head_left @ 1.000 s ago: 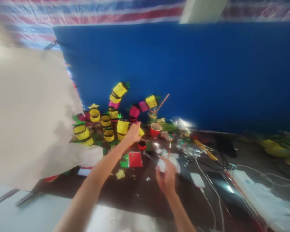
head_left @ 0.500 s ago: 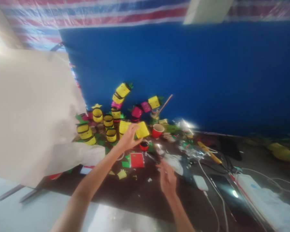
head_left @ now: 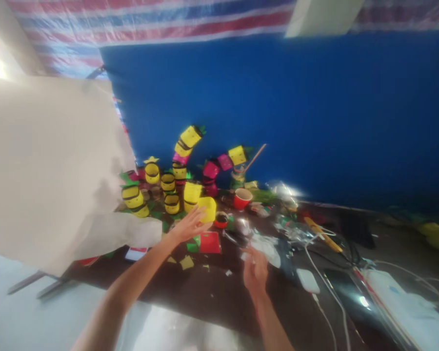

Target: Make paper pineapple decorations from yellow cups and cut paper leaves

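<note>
Blue panelling (head_left: 270,112) fills most of the background, with shiny striped sheeting (head_left: 175,22) in red, white and blue above it and a cluttered dark table (head_left: 208,290) below. We see the work from head height, looking forward and down over two bare forearms that rise from the bottom edge.

Our left arm stretches diagonally inward across the table, the left hand (head_left: 189,226) turned with its back mostly towards us and its fingers spread and slightly bent. Those fingers grasp the near left edge of a yellow piece (head_left: 209,208). Our right hand (head_left: 255,270) is nearer to us, wrist low and fingers curled loosely inward, just in front of crumpled white material (head_left: 269,247). We cannot tell whether the right fingers pinch something thin or nothing at all.

Bright, plain and rounded at the corners, the yellow piece is held above the table, in front of a yellow stack (head_left: 192,191) and beside a small red cup (head_left: 221,221) with a dark inside. A taller red cup (head_left: 242,200) with a pale inside stands farther back.

Our left fingers cover part of the yellow piece, so its full shape is hard to make out. Both hands are soft with blur, and the right fingertips melt into the clutter. A large pale sheet (head_left: 47,165) is cut off at the left edge, and a smeared white power strip (head_left: 398,292) runs towards the lower right.
</note>
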`<state>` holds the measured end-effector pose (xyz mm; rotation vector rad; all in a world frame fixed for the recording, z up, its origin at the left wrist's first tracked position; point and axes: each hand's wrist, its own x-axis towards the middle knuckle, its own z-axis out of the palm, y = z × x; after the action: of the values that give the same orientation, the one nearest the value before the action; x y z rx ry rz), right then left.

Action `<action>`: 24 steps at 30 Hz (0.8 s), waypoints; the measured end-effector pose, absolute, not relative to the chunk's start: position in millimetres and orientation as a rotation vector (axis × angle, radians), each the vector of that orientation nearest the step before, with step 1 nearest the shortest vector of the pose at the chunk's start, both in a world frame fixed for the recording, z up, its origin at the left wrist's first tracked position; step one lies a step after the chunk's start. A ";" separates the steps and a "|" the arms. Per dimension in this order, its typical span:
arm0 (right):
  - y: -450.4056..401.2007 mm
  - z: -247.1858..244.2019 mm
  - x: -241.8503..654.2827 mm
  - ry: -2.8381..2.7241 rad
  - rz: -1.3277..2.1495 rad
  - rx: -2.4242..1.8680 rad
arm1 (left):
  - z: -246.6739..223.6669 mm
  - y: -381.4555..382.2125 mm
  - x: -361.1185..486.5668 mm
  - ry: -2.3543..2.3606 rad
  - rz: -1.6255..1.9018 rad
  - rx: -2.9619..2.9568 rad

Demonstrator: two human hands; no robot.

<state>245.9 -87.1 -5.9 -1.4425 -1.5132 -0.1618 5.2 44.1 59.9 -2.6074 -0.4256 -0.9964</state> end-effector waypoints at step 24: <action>-85.9 -6.7 242.7 -1.482 -0.157 -1.441 | 20.7 63.8 79.6 -0.377 -0.783 -2.571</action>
<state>242.7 -85.9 -6.7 -1.4407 -1.4822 -0.1566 79.6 63.8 20.7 -2.5712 -0.3772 -0.7825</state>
